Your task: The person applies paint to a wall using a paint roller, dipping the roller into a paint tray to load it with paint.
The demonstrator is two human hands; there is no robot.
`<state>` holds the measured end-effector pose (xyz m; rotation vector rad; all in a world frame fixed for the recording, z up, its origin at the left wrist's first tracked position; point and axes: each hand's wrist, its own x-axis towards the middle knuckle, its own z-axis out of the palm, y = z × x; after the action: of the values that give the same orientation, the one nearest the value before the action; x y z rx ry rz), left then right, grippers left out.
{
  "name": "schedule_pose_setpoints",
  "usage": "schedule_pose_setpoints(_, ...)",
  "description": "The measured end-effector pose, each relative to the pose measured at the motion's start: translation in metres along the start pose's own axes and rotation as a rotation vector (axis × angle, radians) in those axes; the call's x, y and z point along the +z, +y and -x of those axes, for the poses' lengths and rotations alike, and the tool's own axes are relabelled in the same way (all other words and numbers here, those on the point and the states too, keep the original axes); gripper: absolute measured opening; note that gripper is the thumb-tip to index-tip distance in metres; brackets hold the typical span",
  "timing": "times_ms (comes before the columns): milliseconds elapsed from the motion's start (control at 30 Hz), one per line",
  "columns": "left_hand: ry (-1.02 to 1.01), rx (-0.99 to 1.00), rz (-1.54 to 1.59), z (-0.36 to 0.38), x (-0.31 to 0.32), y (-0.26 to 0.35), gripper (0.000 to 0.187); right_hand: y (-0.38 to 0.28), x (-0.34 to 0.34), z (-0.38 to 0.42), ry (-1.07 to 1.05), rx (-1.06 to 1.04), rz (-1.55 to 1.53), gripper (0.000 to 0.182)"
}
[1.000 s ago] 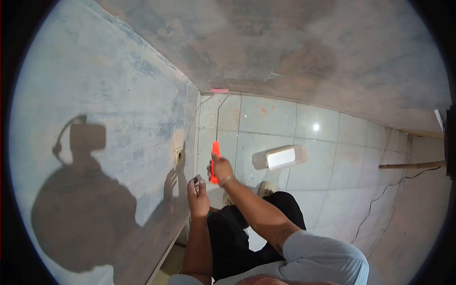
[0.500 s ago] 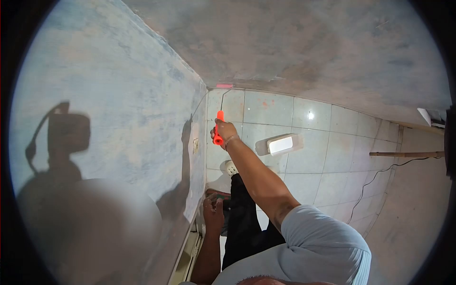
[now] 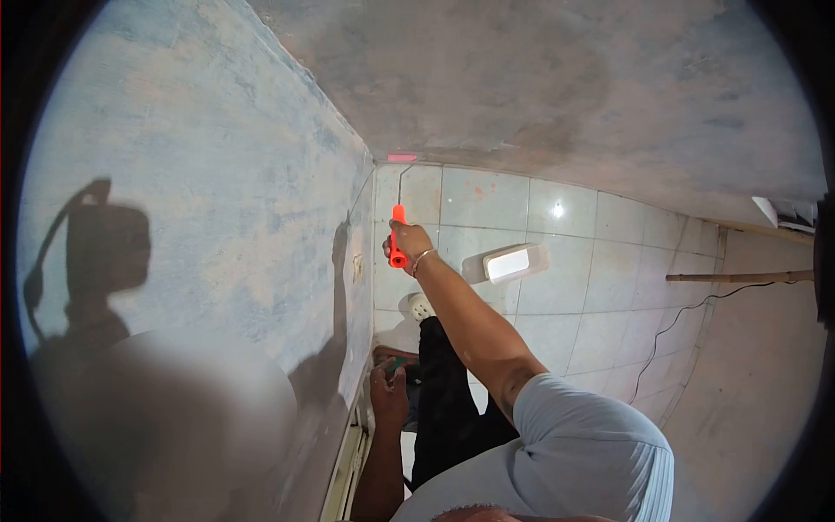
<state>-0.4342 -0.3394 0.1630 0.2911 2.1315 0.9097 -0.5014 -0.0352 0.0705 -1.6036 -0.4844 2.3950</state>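
Observation:
My right hand [image 3: 407,244] is wrapped round the orange handle [image 3: 398,214] of a small paint roller. A thin bent wire runs from the handle to the pink roller head [image 3: 402,158], which lies against the foot of the upper wall [image 3: 522,87], close to the corner. Low in the view, my left hand [image 3: 389,387] hangs beside my dark trousers, near the left wall [image 3: 217,174]. Its fingers are apart and nothing is in them.
A white rectangular container [image 3: 513,263] rests on the tiled floor [image 3: 557,309]. Further right are a wooden stick [image 3: 739,277] and a black cable [image 3: 665,332]. A socket [image 3: 357,268] is on the left wall. Orange specks mark a tile.
The view has shifted slightly, so the floor and container appear a little further left. The roller still touches the wall's foot near the corner, in my right hand.

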Motion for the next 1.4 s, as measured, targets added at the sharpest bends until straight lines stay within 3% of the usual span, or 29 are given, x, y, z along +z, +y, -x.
schedule_pose_setpoints(100, 0.028, 0.182, -0.173, -0.002, -0.001, -0.009, 0.031, 0.001, -0.004, -0.039, 0.016, 0.029, -0.022, 0.023)
schedule_pose_setpoints(200, -0.026, 0.089, -0.036, -0.003, -0.005, -0.007, 0.031, -0.008, -0.003, -0.062, 0.072, 0.054, -0.019, 0.023)
schedule_pose_setpoints(300, -0.020, 0.027, 0.079, 0.001, -0.009, 0.013, 0.031, -0.021, 0.006, 0.027, -0.040, -0.026, 0.006, 0.031)
schedule_pose_setpoints(400, -0.019, 0.051, 0.057, 0.005, -0.008, 0.027, 0.030, -0.007, 0.009, 0.131, 0.001, -0.039, 0.009, 0.031)
schedule_pose_setpoints(467, -0.059, -0.009, 0.035, 0.003, -0.012, 0.032, 0.031, 0.001, 0.005, 0.141, 0.009, -0.011, 0.030, 0.028)
schedule_pose_setpoints(500, -0.099, -0.080, 0.009, 0.006, -0.016, 0.035, 0.033, 0.004, 0.001, 0.122, 0.006, -0.007, 0.029, 0.028)
schedule_pose_setpoints(633, -0.056, -0.001, 0.149, 0.011, -0.016, 0.062, 0.033, -0.024, -0.002, 0.008, 0.065, -0.027, 0.001, 0.026)
schedule_pose_setpoints(733, -0.069, -0.043, 0.136, 0.007, -0.019, 0.051, 0.033, -0.036, -0.002, 0.035, -0.020, -0.029, 0.039, 0.025)
schedule_pose_setpoints(800, -0.055, -0.079, 0.062, 0.011, -0.018, 0.041, 0.033, -0.029, -0.003, 0.099, -0.048, -0.037, 0.082, 0.026)
schedule_pose_setpoints(867, -0.084, -0.069, 0.072, 0.010, -0.010, 0.028, 0.033, -0.017, -0.003, 0.128, -0.061, -0.027, -0.113, 0.029)
schedule_pose_setpoints(967, -0.093, -0.007, 0.062, 0.012, -0.004, 0.022, 0.033, -0.013, -0.006, 0.060, -0.098, -0.025, 0.061, 0.027)
schedule_pose_setpoints(1033, -0.072, 0.067, 0.063, 0.004, 0.002, 0.020, 0.034, -0.009, -0.002, -0.014, -0.105, -0.010, -0.049, 0.025)
schedule_pose_setpoints(1133, -0.095, 0.063, -0.038, 0.005, 0.001, 0.019, 0.032, -0.023, -0.007, -0.028, 0.004, 0.059, -0.075, 0.024)
schedule_pose_setpoints(1200, -0.093, -0.047, 0.136, 0.003, 0.003, 0.034, 0.029, -0.023, -0.022, 0.015, -0.031, -0.015, 0.160, 0.026)
schedule_pose_setpoints(1333, -0.130, 0.102, -0.036, 0.006, -0.006, 0.053, 0.029, -0.031, -0.033, 0.177, 0.000, 0.004, 0.002, 0.034)
schedule_pose_setpoints(1400, -0.147, 0.066, 0.153, 0.010, -0.009, 0.063, 0.030, -0.034, -0.031, 0.178, -0.005, -0.027, -0.010, 0.034)
